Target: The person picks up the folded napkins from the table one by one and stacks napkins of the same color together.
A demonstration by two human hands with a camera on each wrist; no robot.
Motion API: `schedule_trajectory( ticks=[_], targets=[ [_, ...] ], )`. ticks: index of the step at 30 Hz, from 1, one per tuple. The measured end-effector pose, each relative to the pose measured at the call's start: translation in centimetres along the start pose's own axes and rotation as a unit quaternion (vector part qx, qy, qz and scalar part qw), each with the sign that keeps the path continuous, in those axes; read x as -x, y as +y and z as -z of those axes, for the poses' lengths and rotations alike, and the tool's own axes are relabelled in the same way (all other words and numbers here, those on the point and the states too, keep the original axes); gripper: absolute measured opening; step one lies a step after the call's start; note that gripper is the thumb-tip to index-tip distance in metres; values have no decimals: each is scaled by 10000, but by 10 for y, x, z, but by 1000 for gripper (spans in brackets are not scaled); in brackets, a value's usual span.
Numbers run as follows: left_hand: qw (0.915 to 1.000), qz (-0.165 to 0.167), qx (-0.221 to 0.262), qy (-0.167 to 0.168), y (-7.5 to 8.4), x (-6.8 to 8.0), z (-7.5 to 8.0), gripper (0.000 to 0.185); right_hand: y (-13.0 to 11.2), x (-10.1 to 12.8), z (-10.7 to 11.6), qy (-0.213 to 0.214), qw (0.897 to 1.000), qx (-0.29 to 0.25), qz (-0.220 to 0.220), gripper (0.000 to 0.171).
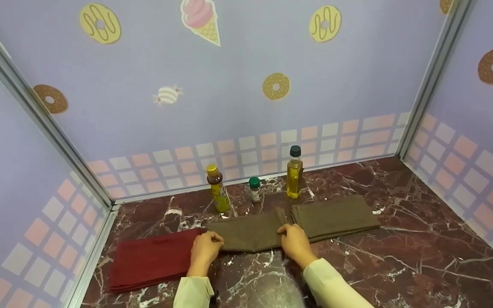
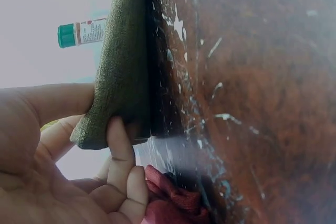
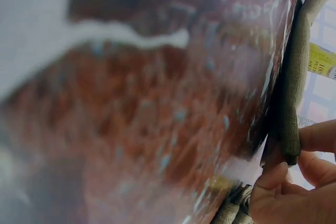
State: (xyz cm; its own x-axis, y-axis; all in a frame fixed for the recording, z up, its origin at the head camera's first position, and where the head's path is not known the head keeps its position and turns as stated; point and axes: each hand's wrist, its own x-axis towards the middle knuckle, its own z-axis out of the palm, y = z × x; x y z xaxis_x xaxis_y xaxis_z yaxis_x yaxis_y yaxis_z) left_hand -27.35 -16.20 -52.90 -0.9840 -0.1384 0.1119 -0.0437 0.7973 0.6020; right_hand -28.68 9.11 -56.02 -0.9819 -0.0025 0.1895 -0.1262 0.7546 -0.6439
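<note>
One red cloth [image 1: 152, 259] lies left, two olive cloths and three bottles (far side) beyond. The left hand [image 1: 206, 248] pinches the middle olive cloth's [image 1: 248, 233] left corner; the right hand [image 1: 295, 244] pinches its right corner.

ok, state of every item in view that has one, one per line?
olive cloth: folded, both near corners pinched
left hand: pinching its left corner
right hand: pinching its right corner
olive stack: folded, flat
red cloth: folded, flat
three bottles: upright, capped
</note>
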Motion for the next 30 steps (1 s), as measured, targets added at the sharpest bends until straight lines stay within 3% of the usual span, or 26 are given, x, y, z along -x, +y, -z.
schedule_trajectory(
  ticks=[9,16,21,30],
  targets=[
    [9999,-9,-73,104,4,6,-8,4,2,-1,6,561,9980,273,109,21],
    [9982,-373,102,465,14,7,-19,7,7,-4,14,1095,9935,208,230,22],
    [9948,-669,114,759,20,8,-30,11,16,-6,20,1268,9918,114,121,22],
    [9942,-646,438,738,34,7,-46,14,31,-11,36,1427,9897,-18,-95,24]
  ],
)
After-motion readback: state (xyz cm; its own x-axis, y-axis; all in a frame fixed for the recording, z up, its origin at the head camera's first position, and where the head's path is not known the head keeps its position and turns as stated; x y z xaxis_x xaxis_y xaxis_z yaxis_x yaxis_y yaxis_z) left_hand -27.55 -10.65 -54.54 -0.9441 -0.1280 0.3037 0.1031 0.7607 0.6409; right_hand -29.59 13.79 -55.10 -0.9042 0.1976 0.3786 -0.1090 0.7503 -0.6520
